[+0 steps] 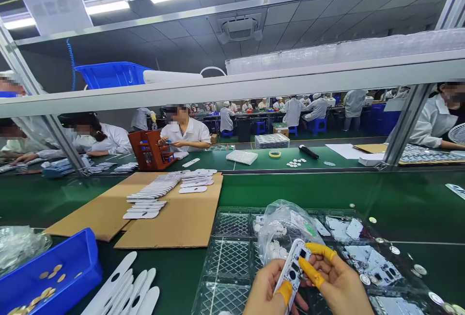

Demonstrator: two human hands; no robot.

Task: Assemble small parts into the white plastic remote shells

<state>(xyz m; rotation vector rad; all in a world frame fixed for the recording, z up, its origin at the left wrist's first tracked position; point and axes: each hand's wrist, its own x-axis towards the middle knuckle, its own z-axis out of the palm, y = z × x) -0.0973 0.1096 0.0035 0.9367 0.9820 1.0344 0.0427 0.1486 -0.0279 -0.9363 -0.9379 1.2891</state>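
Note:
A white remote-control-like casing with dark cutouts [292, 267] is held tilted over the tray, at the lower right. My left hand [269, 288] grips its lower end, a yellow finger cot on the thumb. With yellow-covered thumb and finger, my right hand [332, 276] pinches the casing's upper right edge. Below lies a clear compartmented tray [228, 252]. In it rests a clear plastic bag [286, 223] of round white pieces, just behind the casing. White circuit boards [374, 262] fill the tray's right compartments.
At the lower left, a blue bin [47, 276] holds gold discs, beside several long white casings [127, 286]. Stacked white casings [156, 191] lie on cardboard [174, 228]. Silver discs [419, 270] are scattered at the right. A co-worker [187, 131] sits opposite, beyond the shelf beam [232, 84].

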